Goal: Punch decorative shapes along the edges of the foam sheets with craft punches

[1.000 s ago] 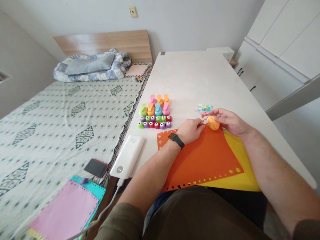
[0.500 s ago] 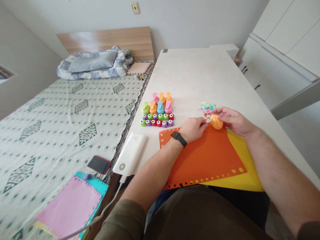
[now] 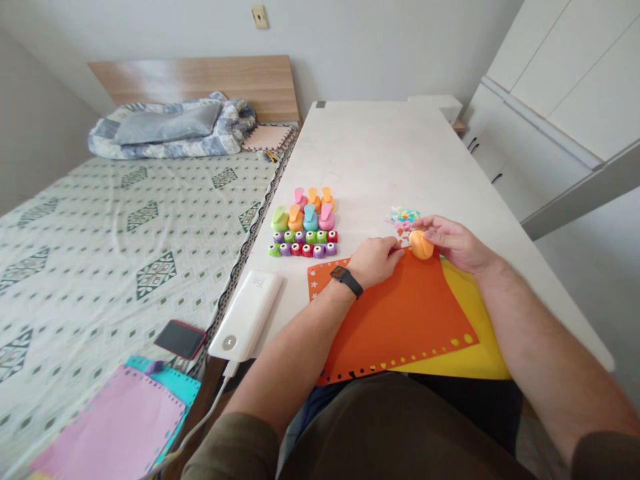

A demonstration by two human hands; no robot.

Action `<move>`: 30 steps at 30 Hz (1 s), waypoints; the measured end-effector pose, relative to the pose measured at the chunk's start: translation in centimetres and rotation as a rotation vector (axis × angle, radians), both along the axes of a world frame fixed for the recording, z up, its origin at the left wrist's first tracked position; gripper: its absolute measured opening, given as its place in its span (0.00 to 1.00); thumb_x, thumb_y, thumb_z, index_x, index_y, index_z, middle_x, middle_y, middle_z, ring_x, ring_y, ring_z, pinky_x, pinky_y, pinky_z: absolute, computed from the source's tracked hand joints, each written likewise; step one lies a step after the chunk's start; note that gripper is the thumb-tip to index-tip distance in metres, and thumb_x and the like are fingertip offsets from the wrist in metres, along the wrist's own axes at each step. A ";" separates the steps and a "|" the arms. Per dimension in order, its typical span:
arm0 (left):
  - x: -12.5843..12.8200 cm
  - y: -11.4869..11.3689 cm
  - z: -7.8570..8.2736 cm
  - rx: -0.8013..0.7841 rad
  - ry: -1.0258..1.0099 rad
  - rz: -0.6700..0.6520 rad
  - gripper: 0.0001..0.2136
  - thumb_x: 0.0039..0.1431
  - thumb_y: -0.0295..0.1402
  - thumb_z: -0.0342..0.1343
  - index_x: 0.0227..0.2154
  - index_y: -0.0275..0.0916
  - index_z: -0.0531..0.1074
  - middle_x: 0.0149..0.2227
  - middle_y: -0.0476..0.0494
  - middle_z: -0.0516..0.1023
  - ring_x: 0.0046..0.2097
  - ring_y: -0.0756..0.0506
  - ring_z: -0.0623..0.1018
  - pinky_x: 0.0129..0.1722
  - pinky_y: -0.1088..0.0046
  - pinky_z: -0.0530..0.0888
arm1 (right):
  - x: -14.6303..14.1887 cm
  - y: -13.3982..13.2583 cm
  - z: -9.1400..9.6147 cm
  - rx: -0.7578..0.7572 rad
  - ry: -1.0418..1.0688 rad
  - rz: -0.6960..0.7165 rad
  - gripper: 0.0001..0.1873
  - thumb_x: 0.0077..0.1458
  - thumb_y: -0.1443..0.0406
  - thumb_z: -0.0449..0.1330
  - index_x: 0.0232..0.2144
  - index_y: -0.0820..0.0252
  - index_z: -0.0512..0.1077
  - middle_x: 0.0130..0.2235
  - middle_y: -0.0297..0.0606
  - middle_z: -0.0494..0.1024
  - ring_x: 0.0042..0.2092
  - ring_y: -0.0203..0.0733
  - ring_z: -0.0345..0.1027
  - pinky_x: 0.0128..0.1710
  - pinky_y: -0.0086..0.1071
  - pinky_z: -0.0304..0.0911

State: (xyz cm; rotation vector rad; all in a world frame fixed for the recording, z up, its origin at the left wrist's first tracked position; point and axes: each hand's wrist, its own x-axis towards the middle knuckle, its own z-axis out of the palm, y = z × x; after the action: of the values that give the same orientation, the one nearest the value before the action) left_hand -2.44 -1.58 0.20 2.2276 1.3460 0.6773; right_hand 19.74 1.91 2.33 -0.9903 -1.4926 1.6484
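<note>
My right hand (image 3: 457, 243) is closed around an orange craft punch (image 3: 421, 245), which sits at the far right edge of an orange sheet of paper (image 3: 400, 307). My left hand (image 3: 381, 259), with a dark watch on its wrist, pinches the far edge of that sheet just left of the punch. Small punched shapes run along the sheet's near and left edges. Beneath it, a yellow sheet (image 3: 485, 340) shows at the right. Just beyond the punch lies a pile of colourful paper cutouts (image 3: 404, 216), some of them orange.
Several larger lever punches (image 3: 310, 219) and small punches (image 3: 303, 249) stand in rows on the white table (image 3: 370, 153). A white power bank (image 3: 246, 313) with a cable lies at the left edge. On the bed are a phone (image 3: 181, 339) and pink paper (image 3: 113, 427) over blue paper (image 3: 187, 387).
The whole view has shifted slightly, so everything appears further left. Both hands, the punch and the orange sheet keep nearly the same places relative to each other.
</note>
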 end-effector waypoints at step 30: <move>0.1 0.0 0.2 0.018 -0.010 0.009 0.11 0.67 0.35 0.51 0.35 0.39 0.76 0.35 0.44 0.83 0.34 0.48 0.78 0.34 0.73 0.67 | 0.3 0.3 -0.3 -0.006 -0.001 0.053 0.21 0.55 0.55 0.69 0.48 0.55 0.75 0.52 0.43 0.79 0.48 0.48 0.75 0.47 0.39 0.68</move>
State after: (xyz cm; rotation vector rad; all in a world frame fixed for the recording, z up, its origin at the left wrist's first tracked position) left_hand -2.36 -1.58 0.39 2.2307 1.3517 0.7056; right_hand 19.99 2.23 2.06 -0.9622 -1.5270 1.6905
